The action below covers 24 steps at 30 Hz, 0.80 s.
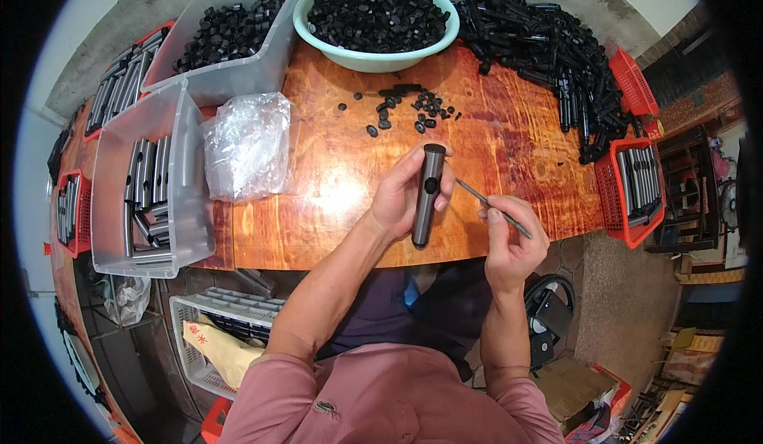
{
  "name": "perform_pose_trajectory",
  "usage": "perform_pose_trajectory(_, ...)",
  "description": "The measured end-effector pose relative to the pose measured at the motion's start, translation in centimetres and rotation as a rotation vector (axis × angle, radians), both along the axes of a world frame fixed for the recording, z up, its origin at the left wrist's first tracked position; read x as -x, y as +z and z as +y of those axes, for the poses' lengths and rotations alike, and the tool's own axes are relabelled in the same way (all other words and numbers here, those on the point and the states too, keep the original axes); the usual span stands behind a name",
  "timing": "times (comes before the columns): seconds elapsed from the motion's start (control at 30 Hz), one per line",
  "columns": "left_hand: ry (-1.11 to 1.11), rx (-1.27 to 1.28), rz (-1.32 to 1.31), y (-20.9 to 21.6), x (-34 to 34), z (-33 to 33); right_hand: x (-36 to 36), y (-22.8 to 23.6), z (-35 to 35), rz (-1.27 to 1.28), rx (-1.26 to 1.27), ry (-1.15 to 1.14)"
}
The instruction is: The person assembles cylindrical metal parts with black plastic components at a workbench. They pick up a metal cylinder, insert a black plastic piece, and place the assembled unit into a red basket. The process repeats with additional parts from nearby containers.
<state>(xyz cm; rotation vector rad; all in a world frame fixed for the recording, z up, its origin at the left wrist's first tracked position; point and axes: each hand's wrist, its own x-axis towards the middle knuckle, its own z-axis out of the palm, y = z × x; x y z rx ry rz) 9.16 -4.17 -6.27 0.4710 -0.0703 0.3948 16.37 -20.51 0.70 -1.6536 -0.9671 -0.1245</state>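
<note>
My left hand (403, 193) is wrapped round a dark metal tube (427, 205), which stands nearly upright over the front of the wooden table. Black caps cover the tube's two ends, and a black round piece sits in its side, facing me. In my right hand (515, 241) is a thin dark rod (485, 199), pinched between thumb and fingers. The rod's tip points up and left, close to the fingers of my left hand. Beyond the tube, small black plugs (429, 104) lie loose on the table.
A pale green basin (377, 63) of small black parts stands at the back. Black handles (548, 50) are heaped at back right. Clear plastic bins (193, 182) stand left, beside a crumpled plastic bag (248, 148). A red basket (613, 197) of tubes sits at the right edge.
</note>
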Motion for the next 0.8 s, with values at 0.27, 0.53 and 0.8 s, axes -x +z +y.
perform_pose_trajectory(0.27, 0.010, -0.213, 0.014, 0.5, 0.1, -0.6, -0.1, -0.5, -0.6, -0.018, -0.117, -0.019)
perform_pose_trajectory(0.53, -0.111, -0.258, -0.065, 0.4, 1.0, -0.3, 0.2, 0.2, -1.1, 0.081, -0.261, 0.072)
perform_pose_trajectory(0.8, -0.124, -0.281, -0.066, 0.4, 1.0, -0.3, 0.3, 0.4, -1.4, 0.035, -0.261, 0.087)
